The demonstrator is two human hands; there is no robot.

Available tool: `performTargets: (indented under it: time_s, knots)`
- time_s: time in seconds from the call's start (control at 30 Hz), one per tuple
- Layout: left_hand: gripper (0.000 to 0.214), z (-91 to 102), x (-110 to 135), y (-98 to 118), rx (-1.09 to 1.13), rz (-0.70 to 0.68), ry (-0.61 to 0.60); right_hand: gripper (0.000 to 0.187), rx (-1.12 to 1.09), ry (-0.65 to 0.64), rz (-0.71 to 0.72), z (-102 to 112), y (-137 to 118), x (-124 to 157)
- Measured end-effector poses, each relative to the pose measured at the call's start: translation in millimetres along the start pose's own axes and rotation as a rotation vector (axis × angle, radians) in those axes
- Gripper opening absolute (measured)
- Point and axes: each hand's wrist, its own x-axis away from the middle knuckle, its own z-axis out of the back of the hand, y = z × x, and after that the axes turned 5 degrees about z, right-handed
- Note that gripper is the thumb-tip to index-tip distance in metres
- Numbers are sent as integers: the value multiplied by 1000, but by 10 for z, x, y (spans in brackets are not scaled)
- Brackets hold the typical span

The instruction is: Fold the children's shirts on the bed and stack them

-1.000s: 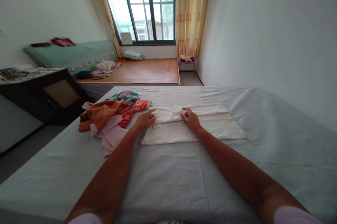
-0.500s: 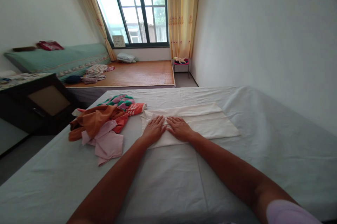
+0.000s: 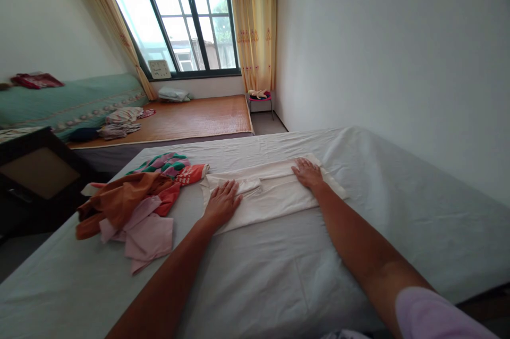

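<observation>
A cream-white garment (image 3: 274,193), folded into a long strip, lies flat on the pale sheet in front of me. My left hand (image 3: 221,202) rests palm down on its left part, fingers stretched out. Beside those fingers, a small folded flap (image 3: 250,187) of the same cloth shows. Toward the garment's far right end, my right hand (image 3: 308,172) lies flat with its fingers extended. Neither hand grips the cloth. What lies under the palms is hidden.
Left of the garment sits a loose pile with a brown cloth (image 3: 119,198), a pink cloth (image 3: 149,238), a red-orange piece (image 3: 191,174) and a green-and-pink piece (image 3: 163,163). The sheet-covered surface (image 3: 255,286) borders a wall (image 3: 378,52). Beyond stands a bed with an orange mat (image 3: 199,116).
My right hand has slid right along the garment, away from my left hand, which stays on the left part. The view has turned somewhat to the right.
</observation>
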Motion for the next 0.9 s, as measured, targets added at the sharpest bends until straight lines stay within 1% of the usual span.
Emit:
performTargets:
  time_s: [0.1, 0.17, 0.27, 0.33, 0.4, 0.47, 0.53, 0.57, 0.6, 0.63, 0.67, 0.73, 0.8, 0.9]
  knots:
    - [55, 6, 3, -8, -8, 16, 10, 60, 19, 33, -121, 30, 249, 10]
    - [55, 3, 1, -22, -14, 42, 25, 60, 20, 54, -178, 43, 351, 29]
    - [54, -13, -7, -51, -14, 76, 50, 57, 19, 121, -201, 62, 394, 55]
    - [54, -23, -13, -65, -9, 82, 57, 54, 26, 205, -167, 78, 328, 65]
    - [55, -28, -16, -70, -8, 84, 54, 53, 31, 272, -55, 86, 172, 78]
    - [56, -27, -15, -68, -12, 87, 45, 54, 18, 260, 152, 70, -57, 107]
    - [57, -21, -12, -62, -16, 91, 36, 54, -17, 165, 390, 25, -304, 154]
    - [57, -18, -11, -59, -15, 91, 34, 54, -37, 111, 481, -2, -408, 179]
    - [57, -15, -9, -57, -12, 91, 33, 54, -56, 62, 537, -28, -487, 199]
    - [57, -13, -7, -56, -9, 91, 32, 53, -69, 22, 556, -50, -533, 211]
    - [56, -11, -6, -56, -7, 90, 34, 53, -74, -7, 542, -63, -542, 213]
    - [55, -10, -7, -64, -9, 90, 35, 53, -64, -31, 451, -65, -455, 188]
    - [55, -11, -11, -84, -15, 91, 43, 53, -33, -27, 325, -43, -267, 140]
    - [56, -17, -23, -139, -23, 121, 49, 52, 13, 19, 126, -19, 46, 76]
